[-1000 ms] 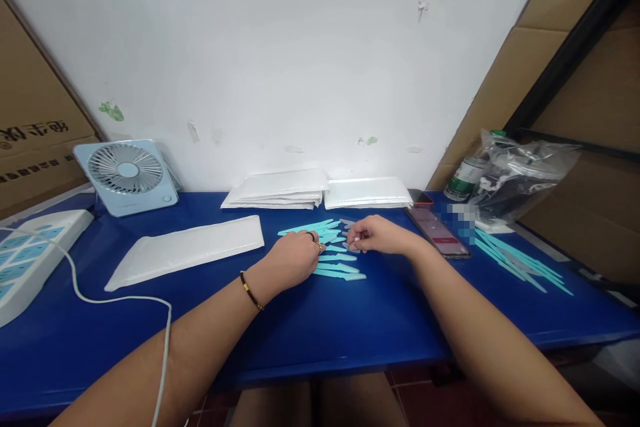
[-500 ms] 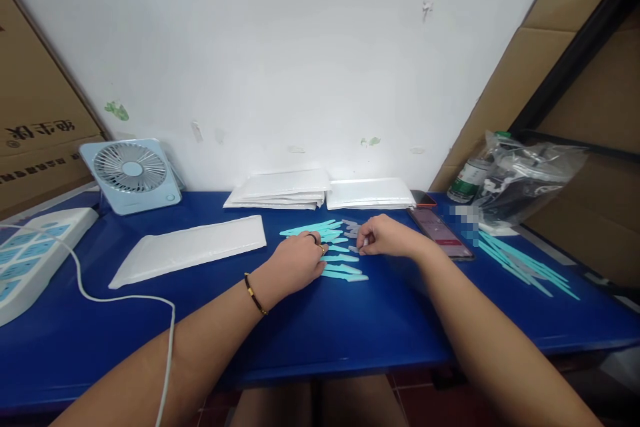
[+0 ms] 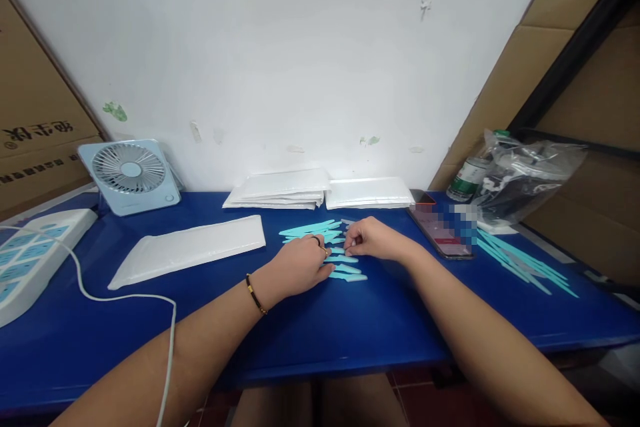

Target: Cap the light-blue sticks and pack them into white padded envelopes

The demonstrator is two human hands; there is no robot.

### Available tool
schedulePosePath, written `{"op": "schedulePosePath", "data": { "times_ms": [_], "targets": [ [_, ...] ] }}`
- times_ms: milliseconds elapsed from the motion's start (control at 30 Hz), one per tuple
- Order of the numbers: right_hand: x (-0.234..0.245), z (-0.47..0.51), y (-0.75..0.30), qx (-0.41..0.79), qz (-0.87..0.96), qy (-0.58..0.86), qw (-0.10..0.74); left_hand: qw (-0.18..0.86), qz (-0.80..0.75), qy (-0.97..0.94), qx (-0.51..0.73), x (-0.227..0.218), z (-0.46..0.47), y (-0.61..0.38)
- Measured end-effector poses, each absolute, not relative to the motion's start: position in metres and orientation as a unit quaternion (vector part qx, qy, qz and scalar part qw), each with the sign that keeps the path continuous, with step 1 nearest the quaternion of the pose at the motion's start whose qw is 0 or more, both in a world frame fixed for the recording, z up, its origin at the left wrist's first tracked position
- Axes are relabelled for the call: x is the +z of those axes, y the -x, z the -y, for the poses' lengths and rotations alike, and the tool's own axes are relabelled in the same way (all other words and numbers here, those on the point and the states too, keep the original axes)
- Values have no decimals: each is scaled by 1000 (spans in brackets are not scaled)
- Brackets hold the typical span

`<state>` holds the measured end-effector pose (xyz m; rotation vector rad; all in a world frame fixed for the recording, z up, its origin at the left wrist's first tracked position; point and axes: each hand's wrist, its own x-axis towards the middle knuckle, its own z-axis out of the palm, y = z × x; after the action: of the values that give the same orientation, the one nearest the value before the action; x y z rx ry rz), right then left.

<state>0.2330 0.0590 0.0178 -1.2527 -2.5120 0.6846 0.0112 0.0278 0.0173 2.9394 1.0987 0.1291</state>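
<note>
Several thin turquoise plastic pieces lie fanned out on the blue table in front of me. My left hand, with rings and a dark bracelet on the wrist, rests curled on top of the pieces. My right hand sits just to the right, fingers pinched together at the tips of the pieces. What the pinch holds is too small to make out. The two hands nearly touch.
A white padded mailer lies left of my hands, with stacks of mailers at the wall. A small fan and power strip with white cable stand left. A phone, more turquoise pieces, a bottle and plastic bag lie right.
My right hand has shifted slightly left toward my left hand over the pieces. My left hand has barely moved.
</note>
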Motion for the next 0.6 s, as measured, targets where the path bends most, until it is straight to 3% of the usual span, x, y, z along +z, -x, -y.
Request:
{"op": "schedulePosePath", "data": {
  "times_ms": [267,433,600],
  "targets": [
    [31,-65,-272,161,810,542,152,-7,-442,-892,94,19,-53,-1],
    [20,-68,-265,162,838,510,111,-15,-433,-899,64,20,-58,1],
    [18,-65,-255,153,851,484,133,-17,-421,-905,66,19,-57,-1]
  ]
}}
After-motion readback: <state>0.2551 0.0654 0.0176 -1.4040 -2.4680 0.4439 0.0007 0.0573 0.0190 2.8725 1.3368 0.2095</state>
